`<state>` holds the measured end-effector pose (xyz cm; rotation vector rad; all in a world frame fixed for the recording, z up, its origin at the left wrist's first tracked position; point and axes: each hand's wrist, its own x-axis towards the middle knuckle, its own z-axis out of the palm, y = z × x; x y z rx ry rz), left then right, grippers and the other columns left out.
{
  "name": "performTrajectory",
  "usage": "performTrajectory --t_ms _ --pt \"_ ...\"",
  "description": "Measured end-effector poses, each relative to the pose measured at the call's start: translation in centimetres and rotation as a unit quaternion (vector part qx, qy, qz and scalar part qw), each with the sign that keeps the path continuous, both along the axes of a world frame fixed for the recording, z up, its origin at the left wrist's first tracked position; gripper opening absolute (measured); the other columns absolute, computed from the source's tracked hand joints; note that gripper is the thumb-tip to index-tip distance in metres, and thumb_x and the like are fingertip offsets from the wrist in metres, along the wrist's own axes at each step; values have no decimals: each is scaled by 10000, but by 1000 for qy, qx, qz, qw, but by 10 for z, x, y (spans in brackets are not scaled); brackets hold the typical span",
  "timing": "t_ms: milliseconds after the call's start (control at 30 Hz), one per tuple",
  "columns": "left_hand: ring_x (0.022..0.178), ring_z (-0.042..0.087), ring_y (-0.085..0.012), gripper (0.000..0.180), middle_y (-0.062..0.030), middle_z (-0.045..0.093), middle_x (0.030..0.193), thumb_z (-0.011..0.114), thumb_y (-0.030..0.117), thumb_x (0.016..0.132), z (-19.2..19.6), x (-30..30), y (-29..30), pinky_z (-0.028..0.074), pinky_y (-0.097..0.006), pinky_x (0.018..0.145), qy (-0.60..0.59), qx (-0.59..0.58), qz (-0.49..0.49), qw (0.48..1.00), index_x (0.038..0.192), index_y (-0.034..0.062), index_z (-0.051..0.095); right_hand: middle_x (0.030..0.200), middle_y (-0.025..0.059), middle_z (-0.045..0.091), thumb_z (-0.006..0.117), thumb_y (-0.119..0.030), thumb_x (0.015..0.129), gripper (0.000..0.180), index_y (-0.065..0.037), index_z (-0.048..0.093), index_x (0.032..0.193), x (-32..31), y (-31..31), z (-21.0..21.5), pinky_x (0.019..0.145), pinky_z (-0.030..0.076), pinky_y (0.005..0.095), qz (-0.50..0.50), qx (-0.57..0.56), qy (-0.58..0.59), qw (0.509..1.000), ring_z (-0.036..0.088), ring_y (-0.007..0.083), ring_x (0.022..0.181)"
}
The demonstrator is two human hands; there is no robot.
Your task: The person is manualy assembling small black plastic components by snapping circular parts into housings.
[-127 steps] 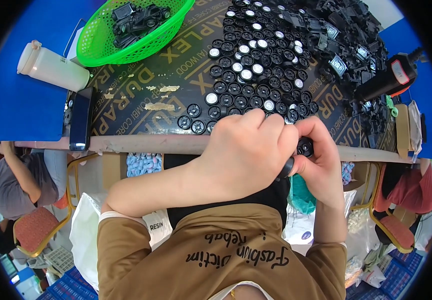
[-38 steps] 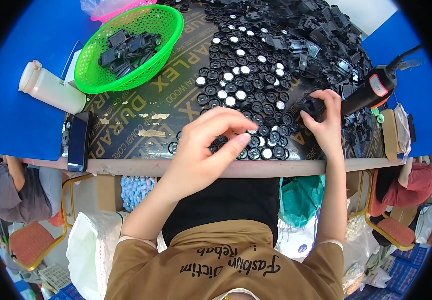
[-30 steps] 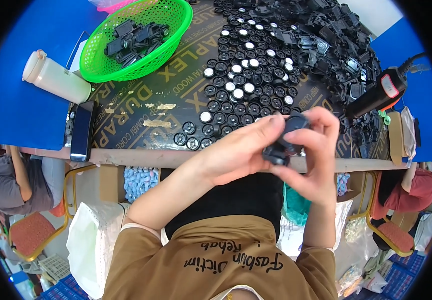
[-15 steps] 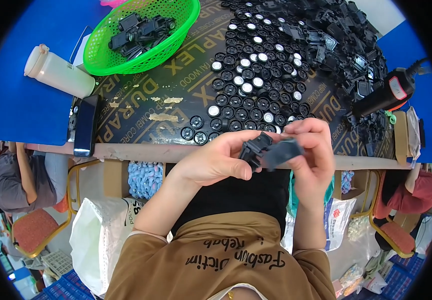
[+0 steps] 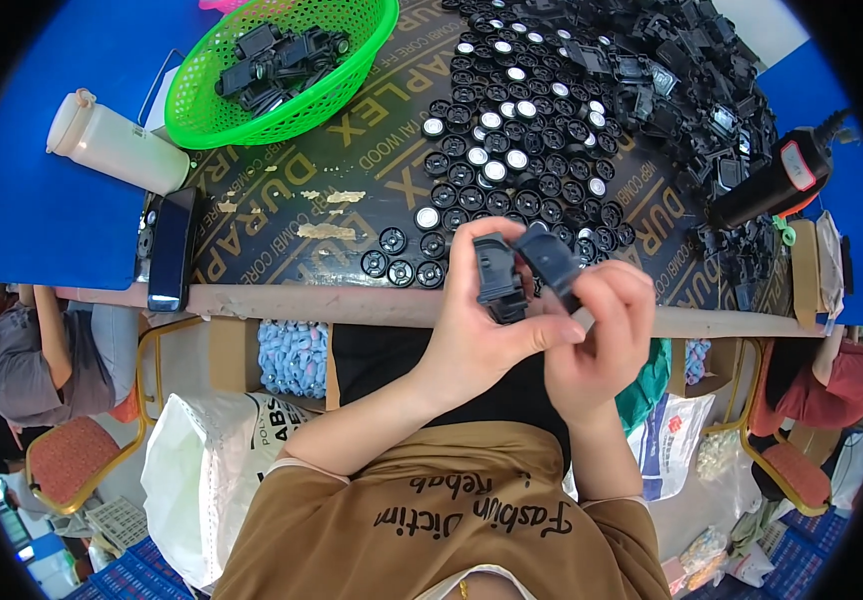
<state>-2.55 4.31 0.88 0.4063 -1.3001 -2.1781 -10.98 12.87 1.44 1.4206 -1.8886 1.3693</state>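
Note:
My left hand (image 5: 482,335) grips a small black plastic housing (image 5: 497,272) just above the table's front edge. My right hand (image 5: 600,335) holds a second black plastic part (image 5: 550,262) pressed against the first. Both pieces meet between my fingertips. Behind them, rows of round black caps (image 5: 512,165), some with white centres, cover the dark board (image 5: 352,170). A heap of black plastic housings (image 5: 682,80) lies at the far right.
A green basket (image 5: 212,110) holding several black parts sits at the far left. A white bottle (image 5: 117,145) lies on the blue surface, a dark phone (image 5: 172,248) at the edge. A black and orange power tool (image 5: 767,185) rests right. A seated person (image 5: 22,350) is at left.
My hands left the rows of caps on the table, picked up two black parts and brought them together near the front edge. In the last half second the parts turned slightly.

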Motion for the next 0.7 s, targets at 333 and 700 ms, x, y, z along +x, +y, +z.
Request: performTrajectory --t_ms 333,700 --pt "917 534 -102 608 -31 526 1021 805 37 618 -2 2 -21 463 -261 802 31 -114 -42 992 1104 51 440 924 162 587 526 90 677 318 40 596 983 11 13 5 719 482 366 70 57 -24 996 587 316 827" --pt "891 602 -196 576 -141 573 1036 776 35 633 10 18 -42 535 -309 721 -9 -108 -38 993 1110 15 452 923 130 593 545 70 731 258 -17 569 973 -77 36 0 809 435 349 -85 247 -33 965 554 313 901"
